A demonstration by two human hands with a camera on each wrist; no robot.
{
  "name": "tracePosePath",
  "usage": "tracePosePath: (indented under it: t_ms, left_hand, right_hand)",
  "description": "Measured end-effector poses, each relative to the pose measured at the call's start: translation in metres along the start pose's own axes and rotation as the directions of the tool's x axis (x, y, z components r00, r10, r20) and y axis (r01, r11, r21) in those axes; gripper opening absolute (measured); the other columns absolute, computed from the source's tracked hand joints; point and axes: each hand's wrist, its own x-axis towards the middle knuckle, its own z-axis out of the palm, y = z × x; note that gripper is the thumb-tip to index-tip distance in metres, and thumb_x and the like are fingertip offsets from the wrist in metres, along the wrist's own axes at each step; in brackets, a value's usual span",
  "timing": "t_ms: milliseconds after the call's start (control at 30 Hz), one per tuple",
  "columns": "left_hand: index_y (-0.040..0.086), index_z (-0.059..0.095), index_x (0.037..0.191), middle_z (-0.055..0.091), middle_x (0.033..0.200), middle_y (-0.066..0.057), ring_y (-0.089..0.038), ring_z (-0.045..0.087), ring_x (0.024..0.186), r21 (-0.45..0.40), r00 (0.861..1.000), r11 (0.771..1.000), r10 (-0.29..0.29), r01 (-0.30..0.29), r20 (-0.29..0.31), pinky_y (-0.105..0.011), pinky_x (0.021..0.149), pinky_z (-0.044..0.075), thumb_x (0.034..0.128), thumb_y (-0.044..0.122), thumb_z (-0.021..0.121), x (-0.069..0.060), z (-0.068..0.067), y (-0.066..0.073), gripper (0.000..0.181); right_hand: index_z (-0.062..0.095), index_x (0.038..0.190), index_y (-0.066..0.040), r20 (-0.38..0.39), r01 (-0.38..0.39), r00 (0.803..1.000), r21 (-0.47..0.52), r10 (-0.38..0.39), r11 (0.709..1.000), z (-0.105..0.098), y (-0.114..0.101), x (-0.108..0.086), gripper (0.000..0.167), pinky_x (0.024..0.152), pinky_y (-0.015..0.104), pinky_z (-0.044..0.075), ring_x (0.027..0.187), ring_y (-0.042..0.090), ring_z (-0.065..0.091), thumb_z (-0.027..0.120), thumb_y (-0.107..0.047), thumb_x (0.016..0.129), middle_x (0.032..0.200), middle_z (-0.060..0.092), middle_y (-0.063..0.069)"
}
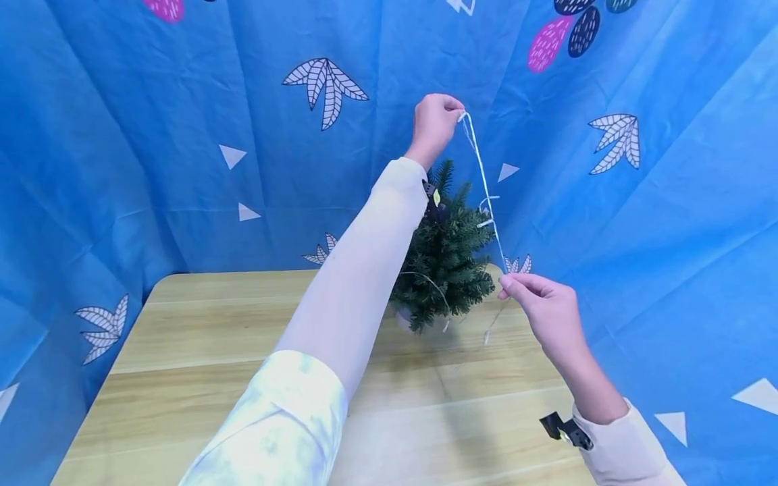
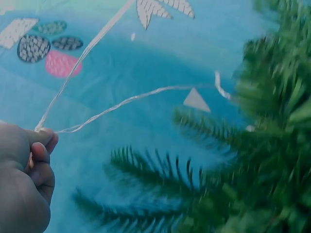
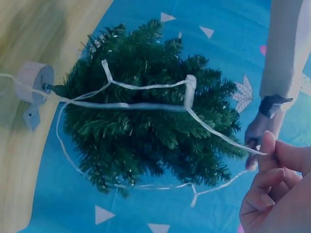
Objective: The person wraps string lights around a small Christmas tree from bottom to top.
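A string of lights (image 1: 482, 169) on a pale wire stretches between both hands. Above the treetop, my left hand (image 1: 436, 121) pinches its upper part between thumb and fingertips. Lower and to the right, my right hand (image 1: 543, 307) pinches the wire. Loose strands with small bulbs hang below that hand. A small green Christmas tree (image 1: 452, 253) stands behind the left forearm, which hides part of it. In the right wrist view, strands of wire loop in front of the tree (image 3: 146, 126) and around its side, and the white round base (image 3: 34, 82) shows.
The tree stands on a wooden table (image 1: 200, 337) toward its far edge. A blue cloth backdrop (image 1: 182, 135) with printed leaves and triangles hangs behind and on both sides. Dark wrist-camera mounts (image 1: 568, 432) sit at the cuffs.
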Motion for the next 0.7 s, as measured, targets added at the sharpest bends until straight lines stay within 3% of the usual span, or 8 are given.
tracePosePath:
  t_ms: [167,333,700]
  left_hand:
    - [0.017,0.077,0.114,0.072,0.120,0.003,-0.010,0.063,0.103,0.025,0.999,0.999,-0.032,0.033,-0.014,-0.024,0.083,0.051,0.1033,0.023,0.059,0.007,-0.013,-0.018,0.022]
    - [0.014,0.077,0.113,0.072,0.119,0.000,-0.012,0.063,0.104,-0.027,0.995,0.995,-0.093,0.092,-0.037,-0.025,0.084,0.052,0.1033,0.021,0.059,0.012,-0.025,-0.035,0.022]
    - [0.013,0.076,0.114,0.072,0.120,-0.002,-0.014,0.063,0.105,-0.024,0.983,0.987,-0.159,0.158,-0.090,-0.028,0.086,0.052,0.1027,0.021,0.060,0.020,-0.052,-0.062,0.022]
  right_hand:
    - [0.078,0.108,-0.016,0.027,-0.004,1.000,-0.013,0.005,1.000,0.002,-0.002,-0.005,0.041,0.078,0.025,0.042,0.101,0.006,0.058,0.067,-0.053,0.093,0.087,0.077,-0.009]
    - [0.078,0.108,-0.015,0.042,-0.001,0.999,-0.027,0.003,1.000,0.003,-0.005,-0.009,0.039,0.079,0.024,0.043,0.101,0.005,0.059,0.067,-0.050,0.095,0.085,0.076,-0.013]
    - [0.078,0.105,-0.020,0.089,-0.035,0.995,-0.056,0.040,0.998,0.002,-0.015,-0.016,0.039,0.083,0.029,0.042,0.103,0.008,0.058,0.066,-0.054,0.093,0.090,0.077,-0.006]
